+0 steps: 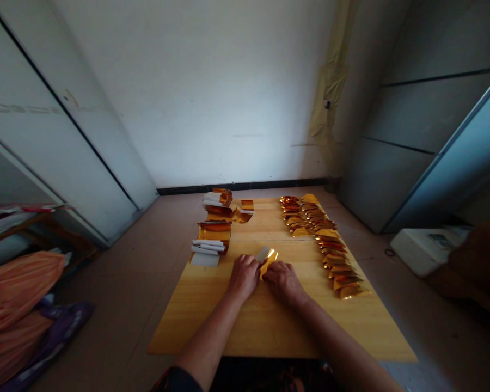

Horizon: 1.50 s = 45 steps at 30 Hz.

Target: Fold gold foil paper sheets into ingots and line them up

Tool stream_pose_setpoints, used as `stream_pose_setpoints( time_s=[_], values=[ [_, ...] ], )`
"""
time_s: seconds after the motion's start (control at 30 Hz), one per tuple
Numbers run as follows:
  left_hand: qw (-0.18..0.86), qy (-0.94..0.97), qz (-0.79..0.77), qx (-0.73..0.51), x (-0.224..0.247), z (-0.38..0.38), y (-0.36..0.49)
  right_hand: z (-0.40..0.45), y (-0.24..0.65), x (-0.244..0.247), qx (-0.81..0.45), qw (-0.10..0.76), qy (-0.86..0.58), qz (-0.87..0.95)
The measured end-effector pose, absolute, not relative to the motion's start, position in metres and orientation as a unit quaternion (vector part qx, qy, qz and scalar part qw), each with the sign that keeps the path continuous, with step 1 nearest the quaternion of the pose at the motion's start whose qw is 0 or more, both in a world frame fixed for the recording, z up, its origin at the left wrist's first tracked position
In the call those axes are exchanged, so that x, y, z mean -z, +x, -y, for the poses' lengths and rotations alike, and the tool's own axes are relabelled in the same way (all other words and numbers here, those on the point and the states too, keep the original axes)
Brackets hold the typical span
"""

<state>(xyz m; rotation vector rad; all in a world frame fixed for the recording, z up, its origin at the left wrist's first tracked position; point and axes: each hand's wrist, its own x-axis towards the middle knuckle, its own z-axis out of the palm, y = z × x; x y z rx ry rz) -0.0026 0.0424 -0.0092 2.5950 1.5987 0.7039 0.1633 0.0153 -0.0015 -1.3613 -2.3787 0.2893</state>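
Observation:
A small gold foil sheet [270, 258] with a grey-white underside lies tilted between my hands on the wooden table [269, 332]. My left hand [245, 274] is closed on its left edge. From the right, my right hand [285, 280] pinches the lower right part of the same sheet. Curled gold sheets [214, 233] and white-backed ones [208, 246] are stacked at the table's left. Along the right side run overlapping rows of folded gold pieces [338, 260].
A white wall [228, 109] stands behind the table. Orange cloth [20, 294] hangs at the far left, near a cabinet [65, 136]. At the right are a grey cabinet [408, 147] and a white box [420, 250] on the floor.

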Motion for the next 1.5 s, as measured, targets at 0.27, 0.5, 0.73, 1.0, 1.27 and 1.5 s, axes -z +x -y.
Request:
stream_pose_setpoints(
  time_s=[0.27, 0.5, 0.73, 1.0, 1.27, 1.5],
  values=[
    [0.044, 0.833, -0.47, -0.288, 0.017, -0.041, -0.007, -0.015, 0.165, -0.002, -0.081, 0.194, -0.474, 0.855],
    [0.028, 0.851, -0.456, -0.259, 0.017, -0.039, -0.016, -0.016, 0.164, -0.005, -0.079, 0.189, -0.472, 0.858],
    [0.054, 0.868, -0.445, -0.213, 0.009, -0.034, -0.026, -0.019, 0.172, -0.002, -0.096, 0.207, -0.447, 0.865],
    [0.042, 0.861, -0.458, -0.217, 0.011, -0.036, -0.024, -0.03, 0.18, 0.008, -0.126, 0.232, -0.43, 0.863],
    [0.035, 0.86, -0.45, -0.235, 0.014, -0.038, -0.023, -0.033, 0.181, 0.011, -0.131, 0.236, -0.419, 0.867],
    [0.052, 0.861, -0.449, -0.233, 0.013, -0.036, -0.026, -0.038, 0.177, 0.008, -0.112, 0.227, -0.415, 0.874]
  ],
)
